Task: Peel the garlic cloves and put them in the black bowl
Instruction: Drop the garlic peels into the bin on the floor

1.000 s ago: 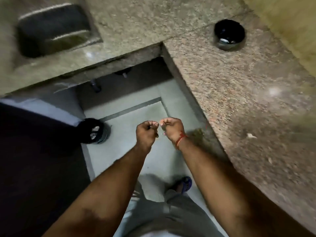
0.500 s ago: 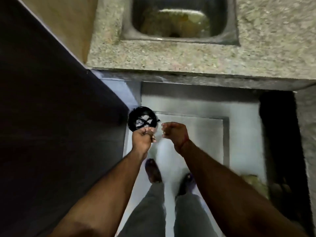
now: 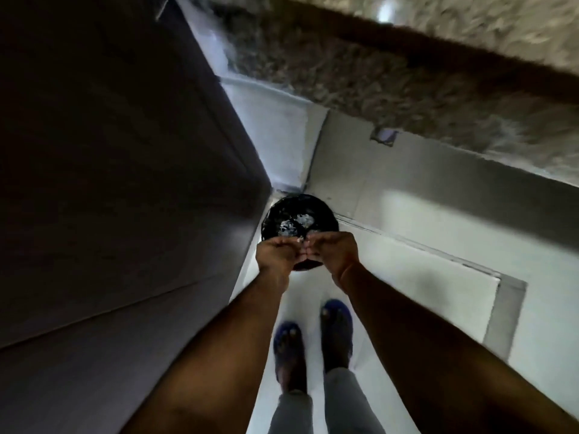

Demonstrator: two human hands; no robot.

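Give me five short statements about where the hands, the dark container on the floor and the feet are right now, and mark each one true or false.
1. Both hands are held together, fingertips meeting. True: the left hand and right hand touch at the fingertips.
2. The hands are over a granite counter. False: they are above a dark round container on the floor.
3. That container holds pale scraps. True.
4. The person is barefoot. False: blue footwear shows on both feet.
5. A peeled clove is plainly visible between the fingers. False: whatever is pinched there is too blurred to make out.
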